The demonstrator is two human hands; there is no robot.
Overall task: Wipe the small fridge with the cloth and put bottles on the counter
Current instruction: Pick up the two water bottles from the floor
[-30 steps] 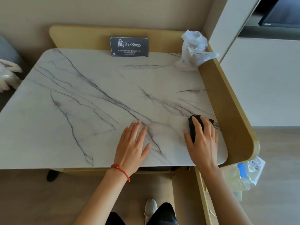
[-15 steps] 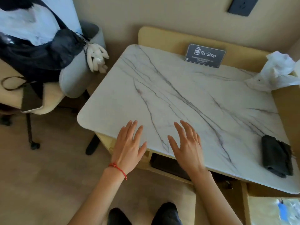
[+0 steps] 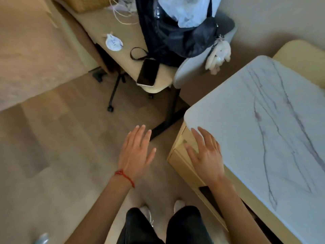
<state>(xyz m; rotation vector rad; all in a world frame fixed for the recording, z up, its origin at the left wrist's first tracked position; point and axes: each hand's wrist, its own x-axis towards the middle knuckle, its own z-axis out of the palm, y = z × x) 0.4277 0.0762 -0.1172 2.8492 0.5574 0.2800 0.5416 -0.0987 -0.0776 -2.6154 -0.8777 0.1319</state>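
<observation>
The white marble counter (image 3: 274, 131) with grey veins fills the right side, on a pale yellow cabinet (image 3: 182, 166). My right hand (image 3: 205, 155) hovers flat with fingers spread over the counter's near left corner and holds nothing. My left hand (image 3: 137, 152), with a red string at the wrist, is spread open over the wooden floor to the left of the cabinet. A bottle (image 3: 42, 239) shows blurred at the bottom left edge. The dark cloth and the fridge are out of view.
A chair (image 3: 158, 85) on black wheeled legs stands at the upper middle with a phone (image 3: 147, 72), a black bag (image 3: 175, 32) and a white plush toy (image 3: 219, 57) hanging from it. A bed edge (image 3: 31, 55) lies at the left. My shoes (image 3: 178, 204) are below.
The view has swung left, away from the counter towards the floor and chair. My right hand let go of the dark cloth, which is no longer in view; both hands moved left, open.
</observation>
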